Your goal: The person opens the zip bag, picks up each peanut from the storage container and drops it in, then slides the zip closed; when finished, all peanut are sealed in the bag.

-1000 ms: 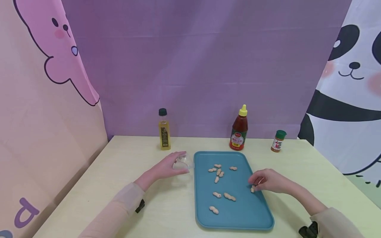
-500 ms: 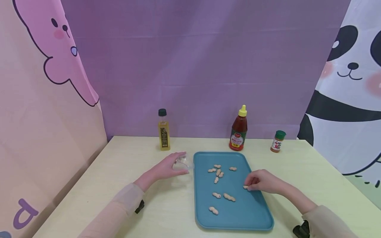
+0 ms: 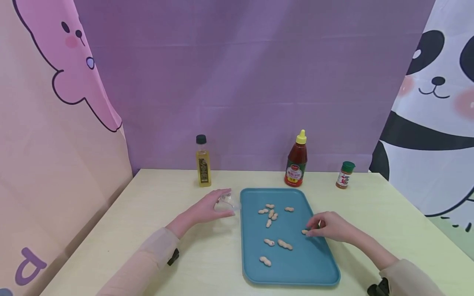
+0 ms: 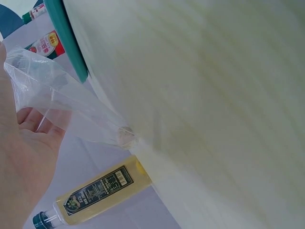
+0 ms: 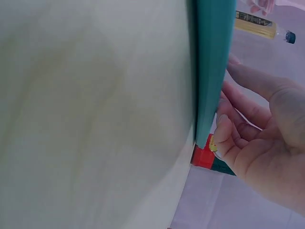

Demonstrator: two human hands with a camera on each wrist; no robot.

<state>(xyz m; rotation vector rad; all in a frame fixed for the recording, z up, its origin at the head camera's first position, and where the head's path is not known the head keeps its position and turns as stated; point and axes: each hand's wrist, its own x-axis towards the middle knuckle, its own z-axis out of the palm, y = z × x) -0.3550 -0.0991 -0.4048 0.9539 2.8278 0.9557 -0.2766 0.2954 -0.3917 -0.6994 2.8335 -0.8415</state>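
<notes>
My left hand (image 3: pixel 209 206) holds a clear plastic bag (image 3: pixel 229 200) just left of the blue tray (image 3: pixel 296 273). Its thumb and fingers are spread apart at the bag's mouth. In the left wrist view, the bag (image 4: pixel 71 95) hangs from that hand (image 4: pixel 24 157), with something small and pale in its lower end. Over the tray's right side, my right hand (image 3: pixel 333 226) pinches a peanut (image 3: pixel 304 232) between thumb and fingers, low over the surface. The tray wall hides these fingertips in the right wrist view. Several other peanuts (image 3: pixel 285 244) lie scattered on the tray.
At the table's back stand an oil bottle (image 3: pixel 203 166), a red sauce bottle (image 3: pixel 296 164) with a yellow cap, and a small green-capped spice jar (image 3: pixel 345 175). A purple cloth (image 3: pixel 240 82) hangs behind the table (image 3: pixel 170 185).
My right hand has moved left with the peanut, from near the tray's right rim further onto the tray, then drawn back slightly. The left hand and bag have stayed in place.
</notes>
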